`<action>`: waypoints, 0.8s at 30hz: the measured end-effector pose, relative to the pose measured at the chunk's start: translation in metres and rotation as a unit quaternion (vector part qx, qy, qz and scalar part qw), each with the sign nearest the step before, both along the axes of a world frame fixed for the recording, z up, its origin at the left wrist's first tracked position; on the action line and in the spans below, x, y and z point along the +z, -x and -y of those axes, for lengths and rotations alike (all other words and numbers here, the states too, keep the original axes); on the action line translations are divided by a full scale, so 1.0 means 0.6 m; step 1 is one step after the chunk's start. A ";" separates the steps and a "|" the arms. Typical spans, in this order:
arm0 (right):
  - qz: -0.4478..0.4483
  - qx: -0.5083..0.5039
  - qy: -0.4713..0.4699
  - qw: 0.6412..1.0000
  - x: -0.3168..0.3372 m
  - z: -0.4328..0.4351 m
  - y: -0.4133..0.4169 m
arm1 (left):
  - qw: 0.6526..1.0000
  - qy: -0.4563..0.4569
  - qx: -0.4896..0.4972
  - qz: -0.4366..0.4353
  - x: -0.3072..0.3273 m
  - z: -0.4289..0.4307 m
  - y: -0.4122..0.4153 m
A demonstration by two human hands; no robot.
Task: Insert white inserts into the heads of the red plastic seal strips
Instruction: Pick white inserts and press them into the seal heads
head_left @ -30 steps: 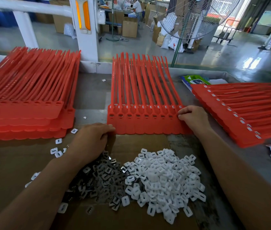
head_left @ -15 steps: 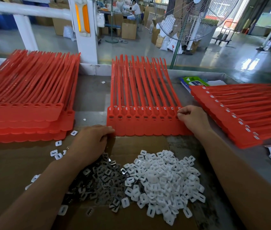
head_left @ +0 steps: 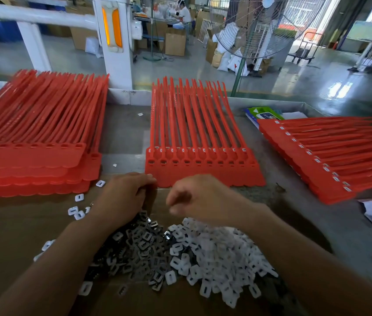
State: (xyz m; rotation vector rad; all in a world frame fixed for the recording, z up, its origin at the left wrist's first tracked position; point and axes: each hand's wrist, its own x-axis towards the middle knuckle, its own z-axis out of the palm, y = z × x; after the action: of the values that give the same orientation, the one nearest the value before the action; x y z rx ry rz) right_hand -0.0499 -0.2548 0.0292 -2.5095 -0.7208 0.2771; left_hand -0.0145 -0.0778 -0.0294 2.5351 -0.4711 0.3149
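Observation:
A sheet of joined red seal strips (head_left: 203,172) lies in the middle of the table, heads toward me, with small white inserts showing along the row of heads. In front of it sits a heap of white inserts (head_left: 221,258), beside a heap of dark metal clips (head_left: 139,247). My left hand (head_left: 123,197) rests palm down over the clips, its fingertips touching the sheet's near left corner. Blurred, my right hand (head_left: 203,199) hovers above the white heap with loosely curled fingers; I see nothing in it.
A thick stack of red strip sheets (head_left: 32,160) lies at the left and another stack (head_left: 331,160) at the right. A few loose inserts (head_left: 75,210) lie on the cardboard (head_left: 16,236). A green packet (head_left: 264,112) sits at the back right.
My right hand has left the right end of the middle sheet and swung left and toward me, over the white heap. My left hand stays at the near left corner.

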 end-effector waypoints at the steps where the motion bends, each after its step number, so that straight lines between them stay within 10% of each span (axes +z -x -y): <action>1: 0.000 0.020 0.010 1.000 -0.005 -0.010 0.004 | 1.000 -0.001 0.000 0.002 0.000 0.000 -0.001; 24: 0.012 0.010 -0.028 0.999 -0.038 -0.036 0.013 | 1.000 0.006 0.000 0.008 -0.003 0.002 -0.002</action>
State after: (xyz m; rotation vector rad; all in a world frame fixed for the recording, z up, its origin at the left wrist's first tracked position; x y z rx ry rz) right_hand -0.0577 -0.2329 0.0063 -2.4571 -0.7532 0.2302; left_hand -0.0131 -0.0789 -0.0311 2.5220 -0.4747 0.3383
